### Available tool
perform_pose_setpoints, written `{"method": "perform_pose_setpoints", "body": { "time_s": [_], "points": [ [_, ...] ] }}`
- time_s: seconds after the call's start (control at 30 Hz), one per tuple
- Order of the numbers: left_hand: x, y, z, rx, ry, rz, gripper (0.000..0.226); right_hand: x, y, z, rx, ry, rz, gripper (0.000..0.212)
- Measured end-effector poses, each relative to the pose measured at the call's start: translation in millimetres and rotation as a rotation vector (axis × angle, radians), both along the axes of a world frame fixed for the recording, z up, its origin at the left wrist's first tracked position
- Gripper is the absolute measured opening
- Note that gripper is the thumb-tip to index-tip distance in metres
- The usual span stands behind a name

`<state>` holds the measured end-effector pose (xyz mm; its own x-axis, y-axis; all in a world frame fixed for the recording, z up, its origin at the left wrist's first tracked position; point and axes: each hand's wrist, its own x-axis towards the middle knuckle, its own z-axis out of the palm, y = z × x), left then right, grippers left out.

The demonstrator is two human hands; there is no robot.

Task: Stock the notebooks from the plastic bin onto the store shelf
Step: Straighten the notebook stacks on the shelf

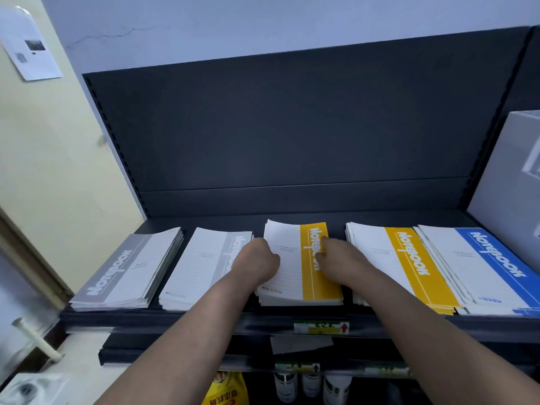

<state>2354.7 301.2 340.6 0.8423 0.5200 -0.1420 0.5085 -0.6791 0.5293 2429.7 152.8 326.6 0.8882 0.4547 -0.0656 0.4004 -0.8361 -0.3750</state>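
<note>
While both hands meet at the middle yellow notebook stack [292, 276] on the dark shelf [204, 320], the left hand [258, 263] curls round its left edge and the right hand [340, 261] rests relaxed fingers on top. Far left, a paper sheet [29, 45] hangs on the cream wall [52, 171].

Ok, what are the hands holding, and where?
The middle yellow notebook stack: left hand at its left edge, right hand on its yellow band; grip or press cannot be told.
</note>
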Motion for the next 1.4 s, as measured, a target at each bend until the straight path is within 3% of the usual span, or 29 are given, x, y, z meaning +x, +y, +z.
{"method": "perform_pose_setpoints", "body": {
  "time_s": [0.13, 0.3, 0.47, 0.6, 0.67, 0.9, 1.1, 1.2, 1.4],
  "points": [
    [1.8, 1.0, 11.8, 0.249, -0.037, -0.107, 0.036, -1.2, -10.9, 5.4, -0.046, -0.156, 0.020, 0.038],
    [11.6, 1.2, 22.3, 0.421, -0.080, -0.232, 0.032, -5.5, -23.4, 3.9, -0.133, -0.272, 0.019, 0.034],
    [35.4, -20.7, 31.2, 0.279, -0.132, -0.375, 0.039, -1.5, -56.0, 6.7, -0.186, -0.260, -0.117, 0.037],
    [47.3, -58.6, 28.6, 0.174, -0.136, -0.420, 0.015, 3.4, -87.7, 5.7, -0.188, -0.221, -0.202, 0.047],
    [55.3, -75.4, 21.2, 0.103, -0.099, -0.428, 0.017, 4.4, -100.7, 2.7, -0.193, -0.186, -0.209, 0.045],
    [77.8, -119.4, 6.8, -0.061, 0.023, -0.305, 0.022, 22.5, -141.3, -0.6, -0.179, -0.101, -0.119, 0.040],
    [81.7, -136.9, 0.5, -0.195, 0.014, -0.160, 0.006, 26.6, -154.5, -13.0, -0.151, -0.040, -0.023, 0.039],
    [83.1, -148.5, -1.4, -0.221, 0.034, -0.125, 0.026, 27.9, -158.5, -11.9, -0.135, -0.038, 0.006, 0.040],
    [80.8, -155.3, 0.8, -0.332, 0.007, -0.051, 0.026, 29.0, -168.7, -11.3, -0.111, -0.061, 0.038, 0.040]
  ]
}}
